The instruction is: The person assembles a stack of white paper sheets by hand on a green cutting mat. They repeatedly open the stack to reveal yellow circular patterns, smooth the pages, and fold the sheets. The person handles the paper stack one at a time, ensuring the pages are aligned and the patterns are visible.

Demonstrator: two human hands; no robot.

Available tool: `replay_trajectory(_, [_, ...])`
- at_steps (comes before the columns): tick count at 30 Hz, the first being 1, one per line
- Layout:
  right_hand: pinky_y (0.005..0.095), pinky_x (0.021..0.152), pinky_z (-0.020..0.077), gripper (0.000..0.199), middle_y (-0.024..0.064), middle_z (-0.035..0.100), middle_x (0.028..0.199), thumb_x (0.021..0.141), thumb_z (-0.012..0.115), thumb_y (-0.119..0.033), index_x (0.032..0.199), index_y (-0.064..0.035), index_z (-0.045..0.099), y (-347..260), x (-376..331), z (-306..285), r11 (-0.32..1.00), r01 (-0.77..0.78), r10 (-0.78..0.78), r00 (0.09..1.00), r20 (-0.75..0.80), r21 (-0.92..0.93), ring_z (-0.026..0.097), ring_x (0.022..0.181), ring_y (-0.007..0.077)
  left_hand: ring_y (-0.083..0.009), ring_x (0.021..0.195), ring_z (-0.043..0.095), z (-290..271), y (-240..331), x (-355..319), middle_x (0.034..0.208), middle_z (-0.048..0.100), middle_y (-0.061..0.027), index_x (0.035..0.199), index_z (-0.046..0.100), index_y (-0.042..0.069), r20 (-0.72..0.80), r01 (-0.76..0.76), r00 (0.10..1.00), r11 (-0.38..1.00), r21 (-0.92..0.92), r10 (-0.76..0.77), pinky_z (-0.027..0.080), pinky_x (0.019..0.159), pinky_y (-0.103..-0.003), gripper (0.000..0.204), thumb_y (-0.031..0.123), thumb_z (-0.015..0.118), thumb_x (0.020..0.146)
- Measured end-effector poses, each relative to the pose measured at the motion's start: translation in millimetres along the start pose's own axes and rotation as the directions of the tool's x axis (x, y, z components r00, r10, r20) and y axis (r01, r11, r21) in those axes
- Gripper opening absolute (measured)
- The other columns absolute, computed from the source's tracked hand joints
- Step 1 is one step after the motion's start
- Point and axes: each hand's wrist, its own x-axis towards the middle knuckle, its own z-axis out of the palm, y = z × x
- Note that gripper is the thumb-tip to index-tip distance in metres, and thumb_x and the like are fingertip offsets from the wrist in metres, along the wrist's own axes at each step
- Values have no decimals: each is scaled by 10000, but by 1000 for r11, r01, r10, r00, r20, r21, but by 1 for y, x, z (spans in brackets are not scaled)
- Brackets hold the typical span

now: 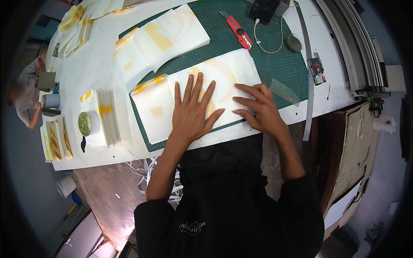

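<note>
A white paper sheet with pale yellow-orange print (157, 129) lies on the green cutting mat (275, 71) in front of me. My left hand (191, 109) rests flat on it, fingers spread and pointing away. To its right, my right hand (258, 107) touches the sheet's right part with fingertips apart and slightly bent; nothing shows in its grasp. Just beyond lies a stack of similar printed sheets (172, 34), partly fanned to the left. A red utility knife (238, 32) with its blade showing lies on the mat past the sheet.
A steel ruler (308, 86) runs along the mat's right side, near a round dark tin (294, 43) and a clear plastic triangle (285, 92). Folded paper stacks (107, 116) and a tape roll (88, 123) sit at left. Another person (28, 88) is at the far left.
</note>
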Motion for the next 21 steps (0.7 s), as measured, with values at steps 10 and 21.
replay_trajectory(10, [379, 983, 466, 402, 39, 659, 1415, 781, 873, -212, 1155, -84, 802, 0, 0, 3, 1000, 1, -1, 999, -37, 0, 543, 1076, 264, -415, 1564, 234, 2, 0, 0, 1672, 311, -209, 1595, 421, 140, -5, 14, 1000, 1000, 17, -14, 96, 1251, -642, 738, 561, 540, 1001])
replay_trajectory(21, [392, 998, 461, 362, 48, 660, 1415, 823, 850, -218, 1156, -84, 800, 2, 0, 5, 1000, -16, 16, 1000, -22, -2, 545, 1098, 276, -409, 1558, 244, 6, -1, 0, 1674, 316, -192, 1595, 422, 149, -21, 22, 1000, 1000, 15, -22, 103, 1248, -643, 732, 550, 543, 995])
